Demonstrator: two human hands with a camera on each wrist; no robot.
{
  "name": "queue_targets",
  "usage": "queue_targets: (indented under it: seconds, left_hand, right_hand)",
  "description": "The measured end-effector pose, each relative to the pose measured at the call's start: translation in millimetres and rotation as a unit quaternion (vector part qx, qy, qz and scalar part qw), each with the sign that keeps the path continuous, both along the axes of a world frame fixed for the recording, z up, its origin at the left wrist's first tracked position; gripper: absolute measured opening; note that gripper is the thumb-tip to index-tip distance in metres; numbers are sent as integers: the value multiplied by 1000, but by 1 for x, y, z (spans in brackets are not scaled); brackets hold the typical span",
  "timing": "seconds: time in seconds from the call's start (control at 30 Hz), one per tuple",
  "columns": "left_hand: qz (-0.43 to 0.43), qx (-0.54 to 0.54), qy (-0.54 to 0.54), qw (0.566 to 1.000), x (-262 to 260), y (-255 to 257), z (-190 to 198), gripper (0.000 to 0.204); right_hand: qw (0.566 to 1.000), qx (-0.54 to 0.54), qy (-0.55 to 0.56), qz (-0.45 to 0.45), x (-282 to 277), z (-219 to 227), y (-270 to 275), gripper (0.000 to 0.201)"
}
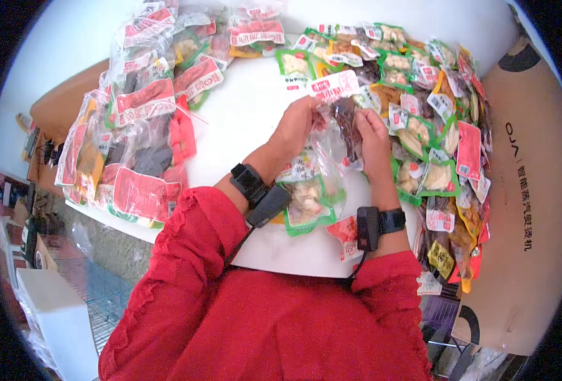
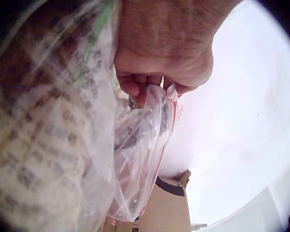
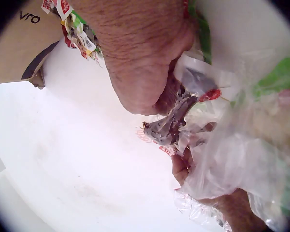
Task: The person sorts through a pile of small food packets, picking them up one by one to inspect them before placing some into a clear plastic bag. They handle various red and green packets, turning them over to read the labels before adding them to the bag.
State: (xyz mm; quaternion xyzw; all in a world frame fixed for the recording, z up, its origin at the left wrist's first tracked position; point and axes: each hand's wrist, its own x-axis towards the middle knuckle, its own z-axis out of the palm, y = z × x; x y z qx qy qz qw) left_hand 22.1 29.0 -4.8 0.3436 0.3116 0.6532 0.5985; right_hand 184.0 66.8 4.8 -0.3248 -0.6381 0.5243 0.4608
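The left hand point(image 1: 297, 130) pinches the top of a clear zip bag point(image 1: 332, 152), whose red-lined edge runs down from the fingers in the left wrist view. A green-edged packet point(image 1: 309, 202) of pale food shows in the bag's lower part. The right hand point(image 1: 373, 136) grips a small packet of dark food point(image 1: 344, 130) at the bag's mouth, close to the left fingers. In the right wrist view, the dark packet point(image 3: 171, 121) lies between the right hand point(image 3: 145, 63) and the left fingers. Whether it is inside the bag, I cannot tell.
Filled clear bags point(image 1: 144, 101) stand along the left of the white table point(image 1: 230, 120). Many loose packets point(image 1: 421, 127) are heaped on the right, beside a large cardboard box point(image 1: 516, 190). A red-and-white packet point(image 1: 344, 238) lies near the front edge.
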Motion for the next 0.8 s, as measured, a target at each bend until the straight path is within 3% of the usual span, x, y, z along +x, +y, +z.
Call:
queue_targets:
  seconds: [0.47, 0.63, 0.8]
  left_hand:
    - [10, -18, -3, 1000, 2, 3, -1, 19]
    - [78, -53, 0, 996, 8, -1, 7, 15]
    - [76, -60, -5, 995, 7, -2, 6, 11]
  right_hand:
    - [999, 9, 33, -3, -4, -3, 0, 15]
    - [1000, 12, 9, -10, -2, -1, -2, 16]
    - [1000, 28, -4, -2, -1, -5, 0, 18]
